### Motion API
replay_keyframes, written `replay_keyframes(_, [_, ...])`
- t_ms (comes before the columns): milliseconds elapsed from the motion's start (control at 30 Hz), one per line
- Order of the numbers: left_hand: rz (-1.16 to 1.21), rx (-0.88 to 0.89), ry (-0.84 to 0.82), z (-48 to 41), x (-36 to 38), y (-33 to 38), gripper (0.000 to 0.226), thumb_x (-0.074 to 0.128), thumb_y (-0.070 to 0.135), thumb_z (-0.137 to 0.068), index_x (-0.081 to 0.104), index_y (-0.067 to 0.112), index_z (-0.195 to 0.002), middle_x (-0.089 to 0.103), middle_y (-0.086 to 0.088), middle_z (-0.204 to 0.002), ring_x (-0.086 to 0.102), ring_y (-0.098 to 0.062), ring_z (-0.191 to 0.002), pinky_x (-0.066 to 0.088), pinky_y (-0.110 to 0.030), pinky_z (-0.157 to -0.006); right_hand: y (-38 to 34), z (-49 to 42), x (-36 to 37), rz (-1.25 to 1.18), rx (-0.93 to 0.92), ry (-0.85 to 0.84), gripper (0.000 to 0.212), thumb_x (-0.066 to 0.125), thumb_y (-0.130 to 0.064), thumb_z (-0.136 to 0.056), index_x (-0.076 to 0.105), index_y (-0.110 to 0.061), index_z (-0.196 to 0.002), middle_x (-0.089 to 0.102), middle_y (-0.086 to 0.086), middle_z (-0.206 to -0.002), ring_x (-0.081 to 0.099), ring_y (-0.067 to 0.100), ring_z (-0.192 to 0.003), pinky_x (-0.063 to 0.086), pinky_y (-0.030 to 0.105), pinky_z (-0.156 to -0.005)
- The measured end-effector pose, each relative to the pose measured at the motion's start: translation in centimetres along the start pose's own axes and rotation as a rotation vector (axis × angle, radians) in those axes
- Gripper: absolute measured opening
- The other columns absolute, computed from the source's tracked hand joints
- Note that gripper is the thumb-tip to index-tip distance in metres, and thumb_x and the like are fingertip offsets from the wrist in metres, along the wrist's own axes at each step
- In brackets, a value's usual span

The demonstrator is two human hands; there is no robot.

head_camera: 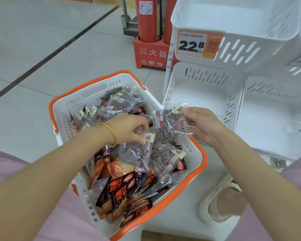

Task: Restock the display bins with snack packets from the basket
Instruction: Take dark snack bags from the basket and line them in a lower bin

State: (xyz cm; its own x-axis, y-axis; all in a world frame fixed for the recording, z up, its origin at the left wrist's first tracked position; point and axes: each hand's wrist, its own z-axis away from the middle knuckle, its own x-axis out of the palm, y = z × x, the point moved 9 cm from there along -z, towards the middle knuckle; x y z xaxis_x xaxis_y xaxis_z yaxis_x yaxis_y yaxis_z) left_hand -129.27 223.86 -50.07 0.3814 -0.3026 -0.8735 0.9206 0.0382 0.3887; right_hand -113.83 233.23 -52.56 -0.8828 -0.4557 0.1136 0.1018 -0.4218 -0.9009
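Basket [63, 119]: 6 o'clock, filled with snack packets [122, 190].
Left hand [129, 126]: pinches clear packet [137, 153], probably peanuts, inside basket.
Right hand [202, 125]: pinches second clear packet [170, 122] over basket's 2 o'clock rim.
Display bins [205, 75]: 2 o'clock.

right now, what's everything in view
basket: one, white with orange rim, on the floor
clear nut packets: many, brown contents, far half of basket
black-orange snack packets: several, near end of basket
display bins: at least three, white, empty, right
price tag: one, orange and white, front of upper bin
fire extinguishers: two, red, in red stand behind
sandal: one, white, lower right
bangle: one, gold, left wrist
left hand: pinches a clear nut packet in the basket
right hand: holds a clear nut packet over the basket's edge
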Motion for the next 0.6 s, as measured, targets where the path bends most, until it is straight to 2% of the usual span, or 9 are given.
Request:
replay_keyframes(33, [0.046, -0.002, 0.056, -0.1, -0.8, 0.1, 0.026, 0.073, 0.037, -0.077, 0.06, 0.022, -0.093, 0.061, 0.005, -0.089, 0.058, -0.014, -0.087, 0.044, -0.026, -0.075, -0.1, 0.0, 0.2, -0.002, -0.005, -0.008, 0.015, 0.059, -0.015, -0.092, 0.064, -0.008, -0.08, 0.057, -0.002, -0.054, 0.047, 0.011, -0.048, 0.046, 0.024, -0.05])
replay_keyframes(100, [0.176, -0.013, 0.19, -0.1, -2.5, 0.4, 0.024, 0.074, 0.035, -0.076, 0.062, 0.016, -0.084, 0.062, 0.001, -0.085, 0.057, -0.016, -0.08, 0.046, -0.028, -0.073, -0.1, -0.1, 0.4, 0.012, -0.007, -0.027, 0.014, 0.059, -0.02, -0.092, 0.067, -0.01, -0.086, 0.067, 0.003, -0.075, 0.056, 0.019, -0.065, 0.053, 0.034, -0.064])
replay_keyframes(200, [0.436, -0.026, 0.308, -0.1, -3.8, 0.8, 0.023, 0.076, 0.025, -0.074, 0.064, 0.008, -0.082, 0.059, -0.003, -0.079, 0.053, -0.014, -0.074, 0.047, -0.027, -0.072, -0.3, -0.1, 1.2, 0.077, -0.021, -0.072, 0.015, 0.058, -0.027, -0.093, 0.068, -0.016, -0.092, 0.065, 0.006, -0.098, 0.056, 0.024, -0.081, 0.052, 0.04, -0.068])
replay_keyframes(300, [0.533, -0.038, 0.398, -0.3, -4.3, 0.9, 0.023, 0.074, 0.021, -0.076, 0.064, 0.003, -0.085, 0.051, 0.002, -0.087, 0.053, -0.015, -0.083, 0.045, -0.018, -0.079, -1.1, -0.1, 2.0, 0.173, -0.1, -0.085, 0.013, 0.056, -0.028, -0.094, 0.068, -0.021, -0.095, 0.066, -0.003, -0.099, 0.056, 0.012, -0.084, 0.046, 0.04, -0.083])
replay_keyframes(367, [0.55, -0.023, 0.429, -0.4, -4.3, 1.1, 0.022, 0.072, 0.019, -0.079, 0.06, 0.001, -0.087, 0.047, 0.004, -0.095, 0.051, -0.007, -0.093, 0.042, -0.01, -0.087, -1.6, 0.0, 2.3, 0.191, -0.133, -0.076, 0.011, 0.057, -0.028, -0.094, 0.066, -0.022, -0.091, 0.066, -0.004, -0.09, 0.055, 0.014, -0.083, 0.043, 0.038, -0.083])
replay_keyframes(400, [0.564, -0.014, 0.415, -0.5, -4.0, 1.3, 0.021, 0.069, 0.02, -0.082, 0.057, 0.004, -0.088, 0.048, 0.002, -0.096, 0.05, -0.001, -0.089, 0.041, -0.005, -0.082, -1.8, -0.1, 2.3, 0.194, -0.146, -0.061, 0.011, 0.058, -0.029, -0.093, 0.064, -0.021, -0.088, 0.065, -0.003, -0.084, 0.054, 0.017, -0.082, 0.042, 0.039, -0.082])
replay_keyframes(467, [0.604, 0.001, 0.385, -0.7, -3.5, 1.4, 0.02, 0.064, 0.026, -0.087, 0.049, 0.013, -0.086, 0.051, -0.01, -0.086, 0.056, -0.01, -0.075, 0.048, -0.014, -0.076, -2.1, -0.1, 2.2, 0.223, -0.17, -0.027, 0.019, 0.058, -0.034, -0.092, 0.059, -0.017, -0.083, 0.063, -0.004, -0.078, 0.052, 0.021, -0.079, 0.042, 0.038, -0.08])
replay_keyframes(533, [0.601, 0.02, 0.437, -0.8, -4.0, 1.2, 0.019, 0.061, 0.028, -0.088, 0.044, 0.02, -0.084, 0.05, -0.017, -0.084, 0.059, -0.029, -0.08, 0.051, -0.04, -0.08, -2.3, 0.2, 2.4, 0.193, -0.154, -0.042, 0.027, 0.056, -0.039, -0.092, 0.059, -0.013, -0.086, 0.066, -0.002, -0.083, 0.059, 0.016, -0.078, 0.045, 0.032, -0.078])
replay_keyframes(600, [0.595, 0.046, 0.509, -0.9, -4.9, 1.5, 0.022, 0.06, 0.021, -0.09, 0.04, 0.025, -0.082, 0.047, -0.005, -0.083, 0.054, -0.019, -0.076, 0.049, -0.042, -0.079, -1.9, 0.6, 3.1, 0.036, -0.055, -0.164, 0.037, 0.056, -0.041, -0.089, 0.063, -0.007, -0.101, 0.071, 0.005, -0.095, 0.068, 0.016, -0.087, 0.053, 0.031, -0.076])
